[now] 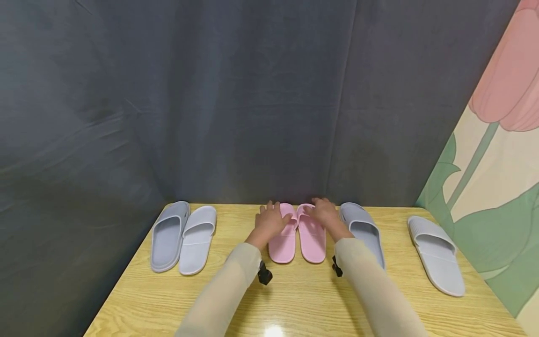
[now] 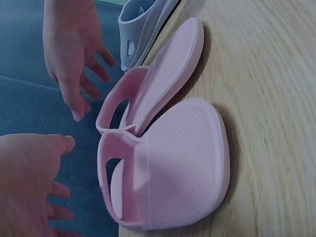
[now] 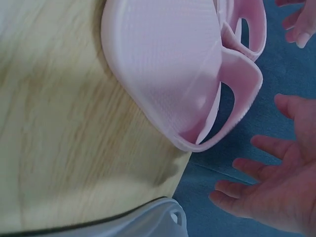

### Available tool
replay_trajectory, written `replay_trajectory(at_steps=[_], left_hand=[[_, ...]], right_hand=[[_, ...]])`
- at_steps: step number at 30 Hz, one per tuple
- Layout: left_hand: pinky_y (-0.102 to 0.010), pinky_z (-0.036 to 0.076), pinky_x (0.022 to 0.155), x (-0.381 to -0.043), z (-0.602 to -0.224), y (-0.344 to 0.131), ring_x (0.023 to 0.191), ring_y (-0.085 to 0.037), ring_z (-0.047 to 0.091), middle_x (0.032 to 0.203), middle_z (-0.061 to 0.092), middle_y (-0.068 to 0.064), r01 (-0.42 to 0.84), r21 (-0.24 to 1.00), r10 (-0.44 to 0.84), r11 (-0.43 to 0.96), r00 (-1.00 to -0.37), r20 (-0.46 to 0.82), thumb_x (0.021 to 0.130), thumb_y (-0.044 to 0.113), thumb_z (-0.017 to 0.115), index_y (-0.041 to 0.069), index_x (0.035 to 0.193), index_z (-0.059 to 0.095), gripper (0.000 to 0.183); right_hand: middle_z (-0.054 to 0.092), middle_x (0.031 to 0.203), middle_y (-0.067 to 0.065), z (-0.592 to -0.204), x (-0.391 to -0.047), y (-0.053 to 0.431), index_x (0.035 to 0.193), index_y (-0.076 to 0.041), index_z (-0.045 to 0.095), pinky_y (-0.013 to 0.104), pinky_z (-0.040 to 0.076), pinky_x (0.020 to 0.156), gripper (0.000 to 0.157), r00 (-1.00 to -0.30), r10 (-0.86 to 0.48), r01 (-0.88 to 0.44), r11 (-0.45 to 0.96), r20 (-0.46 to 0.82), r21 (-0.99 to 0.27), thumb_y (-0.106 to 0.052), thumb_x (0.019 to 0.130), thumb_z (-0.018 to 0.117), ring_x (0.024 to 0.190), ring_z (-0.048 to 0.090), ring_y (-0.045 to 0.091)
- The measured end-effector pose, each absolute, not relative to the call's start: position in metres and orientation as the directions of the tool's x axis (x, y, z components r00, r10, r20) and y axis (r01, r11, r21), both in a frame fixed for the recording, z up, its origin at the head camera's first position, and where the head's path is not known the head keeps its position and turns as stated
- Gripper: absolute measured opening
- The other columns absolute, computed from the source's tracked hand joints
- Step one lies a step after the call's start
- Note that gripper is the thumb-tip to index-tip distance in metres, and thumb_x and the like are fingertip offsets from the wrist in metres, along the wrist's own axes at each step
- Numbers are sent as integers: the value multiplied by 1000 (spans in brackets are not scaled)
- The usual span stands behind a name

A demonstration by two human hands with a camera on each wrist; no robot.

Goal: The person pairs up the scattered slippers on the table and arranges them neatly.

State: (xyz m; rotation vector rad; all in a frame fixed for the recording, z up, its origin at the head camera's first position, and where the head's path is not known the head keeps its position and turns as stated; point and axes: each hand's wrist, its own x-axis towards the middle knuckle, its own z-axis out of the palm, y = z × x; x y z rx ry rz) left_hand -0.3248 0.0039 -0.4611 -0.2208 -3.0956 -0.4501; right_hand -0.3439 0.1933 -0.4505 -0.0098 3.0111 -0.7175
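Two pink slippers, a left one (image 1: 282, 245) and a right one (image 1: 313, 243), lie side by side near the table's back edge, their straps touching. My left hand (image 1: 269, 222) is over the strap end of the left slipper, fingers spread. Over the other slipper's strap end is my right hand (image 1: 325, 213), its fingers loosely extended. Both wrist views show a gap between the hands and the slippers, with nothing held. In the right wrist view, the right hand (image 3: 281, 185) has its fingers apart beside the pink strap (image 3: 247, 94).
On the left of the wooden table (image 1: 294, 299) sit a grey slipper (image 1: 166, 243) and a paler one (image 1: 195, 250). A grey slipper (image 1: 370, 241) lies under the right forearm, a pale one (image 1: 442, 269) farther right. A dark curtain (image 1: 252, 103) hangs behind.
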Motion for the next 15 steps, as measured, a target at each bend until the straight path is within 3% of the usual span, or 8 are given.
replay_trajectory(at_steps=[15], left_hand=[[-56, 39, 108, -323, -454, -17, 142, -40, 35, 160, 35, -18, 137, 275, 134, 952, -991, 31, 101, 58, 48, 8, 154, 41, 73]], right_hand=[[43, 148, 32, -439, -337, 200, 147, 3, 47, 67, 32, 109, 64, -1000, -11, -7, 915, -7, -403, -40, 100, 56, 134, 38, 56]])
